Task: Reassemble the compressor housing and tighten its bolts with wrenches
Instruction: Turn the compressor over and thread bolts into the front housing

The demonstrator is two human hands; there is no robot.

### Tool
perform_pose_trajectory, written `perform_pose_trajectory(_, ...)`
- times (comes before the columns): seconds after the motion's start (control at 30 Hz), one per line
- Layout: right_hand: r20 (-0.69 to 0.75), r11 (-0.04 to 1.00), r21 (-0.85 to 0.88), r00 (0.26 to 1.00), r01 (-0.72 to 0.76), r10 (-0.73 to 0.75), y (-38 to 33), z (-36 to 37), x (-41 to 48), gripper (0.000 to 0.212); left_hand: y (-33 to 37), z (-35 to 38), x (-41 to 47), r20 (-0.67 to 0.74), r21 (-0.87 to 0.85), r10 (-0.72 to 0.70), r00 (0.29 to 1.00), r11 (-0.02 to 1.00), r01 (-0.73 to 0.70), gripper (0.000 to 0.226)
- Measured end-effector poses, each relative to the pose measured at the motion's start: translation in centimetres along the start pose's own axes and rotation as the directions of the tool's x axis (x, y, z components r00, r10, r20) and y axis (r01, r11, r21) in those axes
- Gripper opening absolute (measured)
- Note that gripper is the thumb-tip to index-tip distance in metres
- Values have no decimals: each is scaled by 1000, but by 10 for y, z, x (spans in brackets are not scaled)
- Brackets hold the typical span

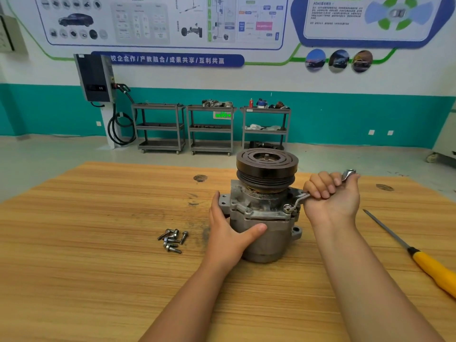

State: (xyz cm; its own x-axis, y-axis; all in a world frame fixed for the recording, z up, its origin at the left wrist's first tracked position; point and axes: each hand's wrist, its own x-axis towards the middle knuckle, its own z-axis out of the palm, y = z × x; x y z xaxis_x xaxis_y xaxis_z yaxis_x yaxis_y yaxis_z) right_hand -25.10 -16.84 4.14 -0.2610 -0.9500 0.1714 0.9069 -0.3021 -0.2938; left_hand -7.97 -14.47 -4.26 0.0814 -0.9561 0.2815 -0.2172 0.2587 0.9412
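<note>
A grey metal compressor stands upright on the wooden table, its dark grooved pulley on top. My left hand grips the housing's left side, thumb across the front. My right hand holds a silver ring wrench in a fist. The wrench's ring end sits on a bolt at the right of the housing flange. The other end of the wrench sticks out past my thumb. Several loose bolts lie in a small heap left of the compressor.
A yellow-handled screwdriver lies on the table at the right, its tip pointing toward the compressor. The wooden table has dark stains near the bolts. Three metal shelf carts stand at the far wall.
</note>
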Motion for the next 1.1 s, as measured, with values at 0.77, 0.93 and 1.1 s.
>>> perform_pose_trajectory(0.77, 385, 756, -284, 792, 590, -473, 14, -27, -78, 61, -2, 2, 2, -23, -2, 23, 999, 1000, -23, 121)
perform_pose_trajectory(0.93, 656, 412, -395, 566, 821, -500, 30, -38, -90, 60, -1, 3, 2, -41, 7, 38, 998, 999, -37, 125)
perform_pose_trajectory(1.1, 797, 81, -470, 462, 879, -389, 50, -44, -97, 61, -13, 4, 8, -44, 74, 56, 997, 996, -52, 118)
